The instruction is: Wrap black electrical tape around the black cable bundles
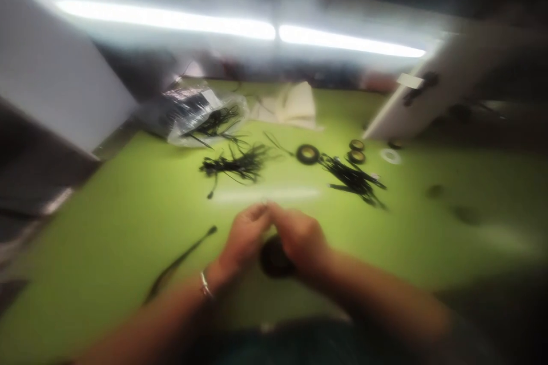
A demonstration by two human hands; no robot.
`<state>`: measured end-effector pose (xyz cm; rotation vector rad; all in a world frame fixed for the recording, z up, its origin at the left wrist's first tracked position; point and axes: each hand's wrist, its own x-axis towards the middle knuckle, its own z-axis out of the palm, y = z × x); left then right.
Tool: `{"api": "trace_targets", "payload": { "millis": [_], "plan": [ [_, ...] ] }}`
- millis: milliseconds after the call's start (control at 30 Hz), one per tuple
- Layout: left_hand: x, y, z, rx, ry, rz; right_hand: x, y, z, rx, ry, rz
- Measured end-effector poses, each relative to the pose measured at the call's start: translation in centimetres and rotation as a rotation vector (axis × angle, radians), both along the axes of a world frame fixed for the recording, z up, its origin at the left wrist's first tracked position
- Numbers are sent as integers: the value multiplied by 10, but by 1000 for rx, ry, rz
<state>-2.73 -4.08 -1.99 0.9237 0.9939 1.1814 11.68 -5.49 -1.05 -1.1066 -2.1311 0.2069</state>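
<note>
My left hand [246,236], with a bracelet [206,284] at its wrist, is closed, its fingertips meeting those of my right hand [305,239] low over the green table. What the left fingers pinch is too blurred to make out. A round black roll [274,258], which looks like tape, sits against my right palm, partly covered by that hand, whose fingers are curled. Left of my hands lies a single black cable [186,256], partly behind my left forearm. Beyond them are a bundle of black cables [235,165] and another pile of black cables [353,179].
A clear plastic bag [205,114] with black cables lies at the back left, beside pale crumpled material [297,105]. Black tape rolls [307,154] and a white ring [390,155] rest farther right. White panels [51,63] flank the green table [107,222] under a bright tube light [171,20].
</note>
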Motion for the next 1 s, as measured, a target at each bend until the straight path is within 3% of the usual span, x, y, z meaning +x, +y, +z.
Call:
{"api": "trace_targets", "payload": {
  "millis": [167, 400, 500, 567, 700, 800, 933, 1000],
  "plan": [
    [-2, 7, -4, 43, 43, 82, 0, 0, 11, -102, 24, -32],
    [1, 8, 9, 15, 61, -72, 13, 12, 19, -432, 289, -89],
    [0, 7, 8, 42, 84, -171, 14, 14, 18, -505, 373, -90],
    [-2, 7, 6, 55, 122, -169, 14, 14, 18, -528, 394, -93],
    [-8, 12, 0, 26, 235, -112, 22, 24, 20, -465, 348, -97],
    [-12, 17, -4, -7, 259, -46, 48, 44, 23, -341, 238, -155],
    [-15, 23, -9, -28, 191, 63, 108, 78, 19, -44, -29, -441],
    [-17, 27, -6, -4, 168, 95, 135, 90, 14, 19, -113, -595]
  ]
}}
